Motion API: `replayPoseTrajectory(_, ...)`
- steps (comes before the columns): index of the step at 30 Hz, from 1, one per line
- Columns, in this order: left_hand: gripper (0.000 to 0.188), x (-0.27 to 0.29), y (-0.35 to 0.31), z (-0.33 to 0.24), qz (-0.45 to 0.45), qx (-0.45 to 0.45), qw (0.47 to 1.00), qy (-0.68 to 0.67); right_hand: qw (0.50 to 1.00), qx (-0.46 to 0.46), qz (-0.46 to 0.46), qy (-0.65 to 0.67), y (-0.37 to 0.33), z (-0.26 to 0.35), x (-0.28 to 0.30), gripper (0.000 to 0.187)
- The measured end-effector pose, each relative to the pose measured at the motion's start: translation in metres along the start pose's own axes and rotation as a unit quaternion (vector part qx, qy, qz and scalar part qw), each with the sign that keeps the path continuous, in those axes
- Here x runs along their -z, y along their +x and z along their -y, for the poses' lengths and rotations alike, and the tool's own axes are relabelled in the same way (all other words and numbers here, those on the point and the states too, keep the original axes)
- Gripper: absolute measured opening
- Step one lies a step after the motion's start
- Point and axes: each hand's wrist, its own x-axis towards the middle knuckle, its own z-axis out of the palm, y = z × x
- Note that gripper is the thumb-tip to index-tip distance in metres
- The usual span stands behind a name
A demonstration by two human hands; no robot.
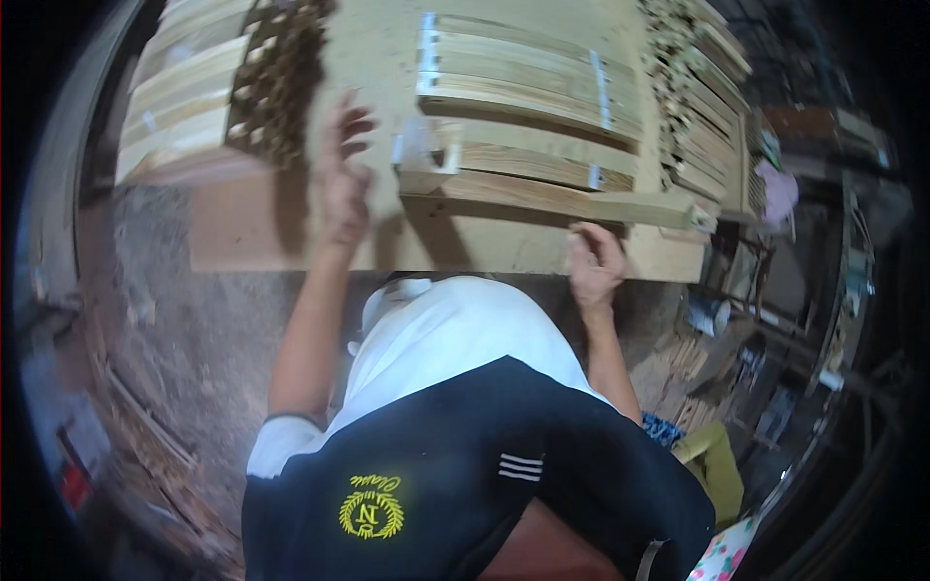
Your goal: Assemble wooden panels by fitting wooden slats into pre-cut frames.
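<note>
From my remote seat, the black-and-white shirt (455,349) fills the lower middle, hiding part of the floor. Past it, the right hand (597,271) is half curled, thumb and fingers parted with a narrow gap and nothing visible between them; I can't tell whether its fingertips touch the wood just beyond. The left hand (345,194) is blurred but wide, fingers spread and pointing away from the body, apparently holding nothing, over the tabletop (523,244) just left of the slats.

Those near slats (523,186) lie flat on the tabletop between the hands and a little beyond, long axis running left to right. At their right end a paler bar (649,207) points rightward, while a whitish blur at the left end is hard for me to make out. Farther off, a second row of slats (523,82) lies roughly parallel, with pale strips across it. I see a left stack (189,97) and a right stack (705,136) flanking them, both cut off at the top by the dark lens rim
</note>
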Motion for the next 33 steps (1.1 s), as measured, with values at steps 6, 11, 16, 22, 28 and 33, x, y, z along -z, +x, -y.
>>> replayPoseTrajectory(6,0.077,0.005,0.027,0.075,0.104,0.246,0.949,0.169,0.991,-0.078,-0.110,-0.001,0.056,-0.167,0.110,0.036)
replayPoseTrajectory(11,0.075,-0.009,0.037,0.108,0.118,0.271,0.951,0.089,0.979,-0.176,-0.028,0.096,0.108,-0.180,0.089,0.048)
replayPoseTrajectory(16,0.061,-0.027,0.049,0.009,-0.008,0.207,0.978,-0.036,0.968,-0.164,-0.106,0.159,0.133,-0.095,0.097,0.050)
replayPoseTrajectory(22,0.025,-0.029,0.022,-0.083,-0.013,-0.131,0.976,-0.172,0.880,-0.159,-0.310,0.323,0.149,0.020,0.159,0.060)
replayPoseTrajectory(28,0.014,-0.039,0.001,-0.086,-0.030,-0.152,0.970,-0.186,0.851,-0.073,-0.300,0.426,0.120,0.021,0.174,0.044)
replayPoseTrajectory(33,0.026,-0.064,0.003,-0.109,-0.043,-0.135,0.983,-0.117,0.847,-0.031,-0.300,0.437,0.115,0.015,0.183,0.036)
